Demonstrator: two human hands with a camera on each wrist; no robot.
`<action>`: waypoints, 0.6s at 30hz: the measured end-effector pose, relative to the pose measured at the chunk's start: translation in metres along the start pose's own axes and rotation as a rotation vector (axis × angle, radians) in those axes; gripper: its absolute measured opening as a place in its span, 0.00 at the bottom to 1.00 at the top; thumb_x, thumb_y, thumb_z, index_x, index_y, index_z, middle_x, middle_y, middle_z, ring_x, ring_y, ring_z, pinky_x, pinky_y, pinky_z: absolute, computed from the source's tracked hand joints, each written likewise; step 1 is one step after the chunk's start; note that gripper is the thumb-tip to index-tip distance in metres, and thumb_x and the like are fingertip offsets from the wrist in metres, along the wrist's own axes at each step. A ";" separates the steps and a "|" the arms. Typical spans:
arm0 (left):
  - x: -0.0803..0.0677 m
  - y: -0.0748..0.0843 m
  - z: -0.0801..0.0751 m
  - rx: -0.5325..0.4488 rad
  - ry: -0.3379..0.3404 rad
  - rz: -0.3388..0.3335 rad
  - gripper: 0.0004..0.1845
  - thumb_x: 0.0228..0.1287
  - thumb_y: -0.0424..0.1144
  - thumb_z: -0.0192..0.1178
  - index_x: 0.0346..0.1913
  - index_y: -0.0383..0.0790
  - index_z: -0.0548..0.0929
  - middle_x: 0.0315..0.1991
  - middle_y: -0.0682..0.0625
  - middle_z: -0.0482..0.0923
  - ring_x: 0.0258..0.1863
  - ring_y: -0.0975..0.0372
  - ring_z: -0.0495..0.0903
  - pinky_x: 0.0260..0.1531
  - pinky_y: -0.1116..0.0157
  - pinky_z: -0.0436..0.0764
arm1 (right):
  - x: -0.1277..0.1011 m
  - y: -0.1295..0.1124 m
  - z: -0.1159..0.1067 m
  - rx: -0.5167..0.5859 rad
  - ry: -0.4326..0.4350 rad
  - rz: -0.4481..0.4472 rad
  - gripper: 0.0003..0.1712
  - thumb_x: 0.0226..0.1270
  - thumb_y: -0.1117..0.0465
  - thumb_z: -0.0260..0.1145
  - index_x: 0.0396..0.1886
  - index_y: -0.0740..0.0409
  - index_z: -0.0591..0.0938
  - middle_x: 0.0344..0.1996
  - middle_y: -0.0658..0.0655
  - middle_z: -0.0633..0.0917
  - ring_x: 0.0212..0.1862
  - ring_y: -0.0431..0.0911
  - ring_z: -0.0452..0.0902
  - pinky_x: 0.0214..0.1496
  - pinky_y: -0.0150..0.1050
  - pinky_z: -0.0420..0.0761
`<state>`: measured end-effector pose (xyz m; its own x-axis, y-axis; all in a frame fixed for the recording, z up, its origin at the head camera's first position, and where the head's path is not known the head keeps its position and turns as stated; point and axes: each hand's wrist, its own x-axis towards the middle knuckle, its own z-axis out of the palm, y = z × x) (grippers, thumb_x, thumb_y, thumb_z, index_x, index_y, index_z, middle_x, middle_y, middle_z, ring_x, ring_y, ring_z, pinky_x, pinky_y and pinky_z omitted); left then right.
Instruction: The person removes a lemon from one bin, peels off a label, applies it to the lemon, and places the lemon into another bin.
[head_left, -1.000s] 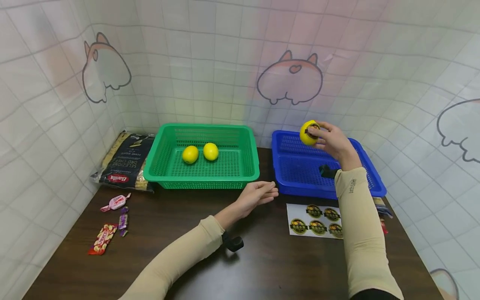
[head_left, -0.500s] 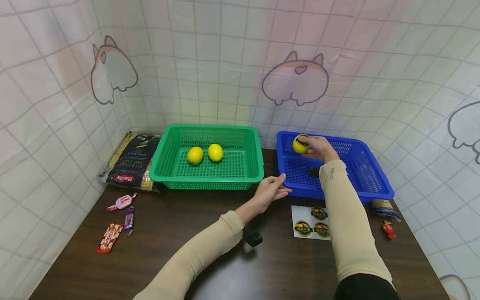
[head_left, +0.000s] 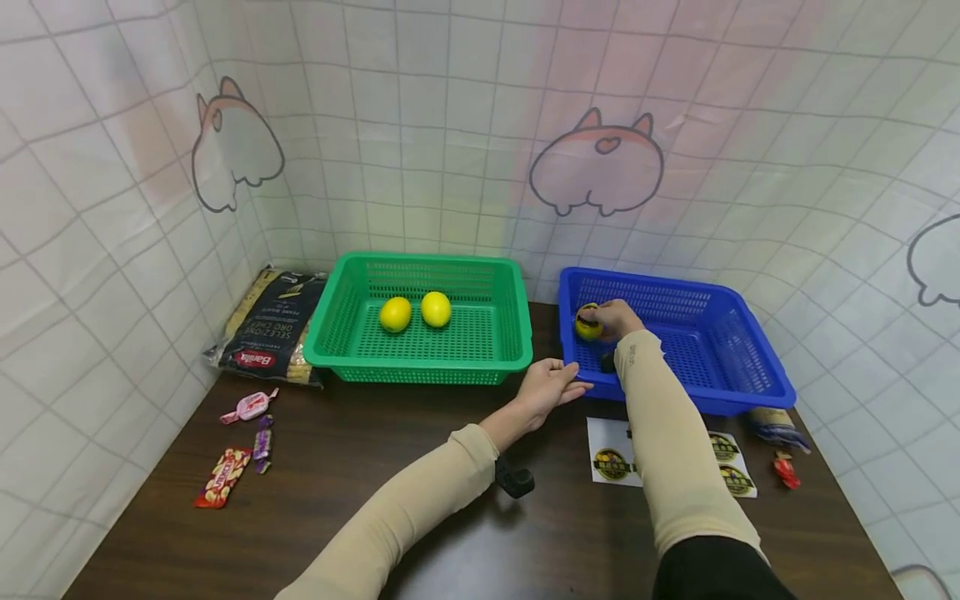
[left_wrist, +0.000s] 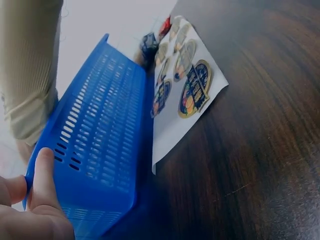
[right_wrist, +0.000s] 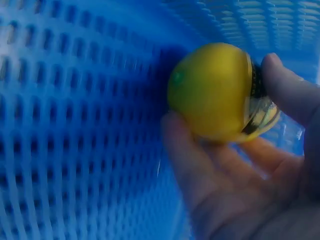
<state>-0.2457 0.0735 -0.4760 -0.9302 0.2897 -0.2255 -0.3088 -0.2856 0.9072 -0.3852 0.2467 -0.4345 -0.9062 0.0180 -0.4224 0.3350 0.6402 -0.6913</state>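
My right hand (head_left: 617, 317) reaches down into the left end of the blue basket (head_left: 701, 395), holding a lemon (right_wrist: 212, 95) between thumb and fingers. A black-and-gold sticker (right_wrist: 260, 107) wraps one side of the lemon, under the thumb. The fruit sits low in the basket, close by its perforated wall. At the basket's front left corner, my left hand (head_left: 551, 390) pinches the rim, with the thumb at the top edge and a finger along the outer wall. Two more lemons, one (head_left: 395, 314) left of the other (head_left: 436, 309), lie in the green basket (head_left: 420, 364).
A sticker sheet (left_wrist: 172, 117) lies before the blue basket, partly under the right sleeve (head_left: 671, 450). A pasta bag (head_left: 273, 325) leans by the green basket. Several wrapped sweets, including a red packet (head_left: 223, 477), lie left; a small red one (head_left: 786, 471) lies right.
My right hand has lowered the lemon from above the blue basket down into its left end. The left hand has moved right and taken hold of the basket's rim. The head view has shifted slightly.
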 end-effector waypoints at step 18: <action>-0.002 -0.001 0.002 -0.017 -0.007 0.021 0.04 0.75 0.35 0.54 0.43 0.38 0.72 0.52 0.33 0.84 0.51 0.50 0.87 0.52 0.63 0.85 | -0.008 -0.004 -0.002 -0.278 0.088 0.035 0.48 0.73 0.38 0.54 0.74 0.74 0.58 0.70 0.73 0.68 0.68 0.64 0.68 0.73 0.57 0.71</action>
<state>-0.2430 0.0749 -0.4756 -0.9351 0.2896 -0.2044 -0.2930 -0.3073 0.9054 -0.3795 0.2455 -0.4275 -0.9184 0.1025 -0.3821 0.2936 0.8239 -0.4847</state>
